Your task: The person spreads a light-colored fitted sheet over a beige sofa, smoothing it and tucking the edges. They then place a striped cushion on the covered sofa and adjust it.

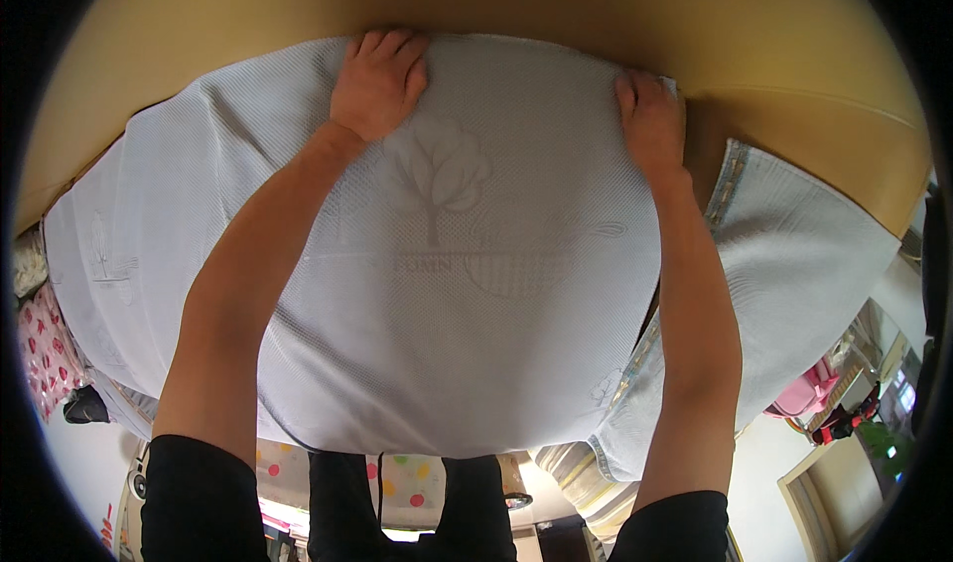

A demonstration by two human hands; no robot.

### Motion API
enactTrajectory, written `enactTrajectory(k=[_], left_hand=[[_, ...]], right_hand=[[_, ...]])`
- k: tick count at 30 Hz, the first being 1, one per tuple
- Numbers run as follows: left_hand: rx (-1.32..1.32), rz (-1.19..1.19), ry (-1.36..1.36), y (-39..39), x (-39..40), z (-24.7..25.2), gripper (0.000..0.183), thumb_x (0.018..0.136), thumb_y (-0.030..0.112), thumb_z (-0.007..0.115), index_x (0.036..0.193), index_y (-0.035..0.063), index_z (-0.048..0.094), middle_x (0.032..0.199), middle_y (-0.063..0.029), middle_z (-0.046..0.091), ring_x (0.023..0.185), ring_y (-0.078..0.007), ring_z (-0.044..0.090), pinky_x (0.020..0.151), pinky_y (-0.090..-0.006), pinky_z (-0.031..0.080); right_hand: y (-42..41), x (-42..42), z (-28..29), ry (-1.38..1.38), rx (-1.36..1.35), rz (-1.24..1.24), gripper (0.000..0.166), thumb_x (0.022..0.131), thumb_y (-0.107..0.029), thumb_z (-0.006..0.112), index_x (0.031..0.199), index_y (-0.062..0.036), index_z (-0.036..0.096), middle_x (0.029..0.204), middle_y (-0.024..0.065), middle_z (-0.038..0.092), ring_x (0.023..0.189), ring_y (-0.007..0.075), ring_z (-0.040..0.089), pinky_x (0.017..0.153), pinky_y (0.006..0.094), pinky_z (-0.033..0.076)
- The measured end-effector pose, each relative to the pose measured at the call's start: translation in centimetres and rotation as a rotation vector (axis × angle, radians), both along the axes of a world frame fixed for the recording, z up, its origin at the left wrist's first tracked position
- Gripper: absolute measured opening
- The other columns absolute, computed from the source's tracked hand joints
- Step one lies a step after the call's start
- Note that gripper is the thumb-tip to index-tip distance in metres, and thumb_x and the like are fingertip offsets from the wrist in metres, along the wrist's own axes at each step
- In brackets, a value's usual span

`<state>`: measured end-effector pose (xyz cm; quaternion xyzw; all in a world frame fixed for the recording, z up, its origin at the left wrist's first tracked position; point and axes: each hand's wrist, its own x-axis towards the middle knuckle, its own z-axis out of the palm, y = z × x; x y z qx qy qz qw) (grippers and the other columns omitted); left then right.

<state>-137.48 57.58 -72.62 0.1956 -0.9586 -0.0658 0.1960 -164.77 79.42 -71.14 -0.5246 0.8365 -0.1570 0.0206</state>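
Note:
A pale grey quilted sofa cover (514, 190) with an embossed tree design is spread out before me, rumpled on its left side. My left hand (380, 82) lies at its far edge with bent fingers, taking hold of the fabric there. At the cover's far right corner, my right hand (651, 119) grips the edge with curled fingers. The fingertips of both hands are partly hidden. Beyond the edge rises tan leather upholstery (506, 0), probably a sofa back. A second grey cover piece (797, 249), with a braided trim, lies to the right, partly behind my right forearm.
Pink patterned fabric (48, 338) and a small black object (85, 405) are at the far left. Striped fabric (588, 487) hangs under the cover's near right corner. A pink bag (804, 392) is farther right. Dotted cloth (417, 480) shows near my legs.

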Motion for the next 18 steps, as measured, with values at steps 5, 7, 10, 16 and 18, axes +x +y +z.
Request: enactTrajectory(k=[5,7,10,16,18], left_hand=[[0.118,-0.039,0.072,-0.5,0.0,-1.0,0.021,0.081,0.018,0.052,0.096,0.0059,0.062,0.094,-0.0072,0.059,0.091,-0.0256,0.051,0.081,-0.0383,0.042],[0.136,-0.022,0.039,-0.6,0.4,-0.9,0.019,0.081,0.017,0.052,0.091,0.0058,0.062,0.092,-0.0066,0.059,0.09,-0.025,0.052,0.08,-0.0383,0.043],[0.116,-0.02,-0.03,-0.3,-0.6,-0.1,0.019,0.082,0.017,0.05,0.092,0.0057,0.062,0.094,-0.0069,0.059,0.093,-0.0251,0.052,0.081,-0.0381,0.042],[0.168,0.021,-0.179,-0.5,-0.3,0.4,0.026,0.084,0.018,0.048,0.104,0.0068,0.061,0.103,-0.007,0.058,0.096,-0.0264,0.05,0.087,-0.0372,0.039],[0.114,0.009,-0.114,-0.8,0.4,-0.5,0.028,0.084,0.018,0.047,0.106,0.0078,0.061,0.104,-0.006,0.058,0.096,-0.026,0.05,0.087,-0.038,0.038]], right_hand=[[-1.3,-0.9,-0.7,-0.018,0.216,-0.08,0.036,0.092,-0.031,0.044,0.099,0.0007,0.06,0.101,0.0213,0.059,0.093,0.0374,0.054,0.08,0.042,0.044],[-2.0,-1.0,-0.3,-0.103,0.353,-0.117,0.036,0.092,-0.031,0.043,0.1,0.0,0.06,0.099,0.0204,0.059,0.092,0.0368,0.055,0.08,0.0418,0.045],[-1.6,-2.4,-0.2,-0.082,0.451,-0.131,0.034,0.092,-0.03,0.042,0.099,-0.0019,0.06,0.097,0.0185,0.061,0.09,0.0356,0.056,0.079,0.041,0.046],[-3.2,0.0,0.3,0.264,0.492,0.155,0.028,0.09,-0.024,0.044,0.098,-0.0026,0.061,0.102,0.0168,0.061,0.094,0.0323,0.057,0.083,0.0397,0.046],[-5.7,4.6,0.7,0.103,0.302,0.151,0.028,0.089,-0.02,0.042,0.101,-0.0047,0.061,0.104,0.0176,0.06,0.096,0.0323,0.057,0.088,0.041,0.044]])
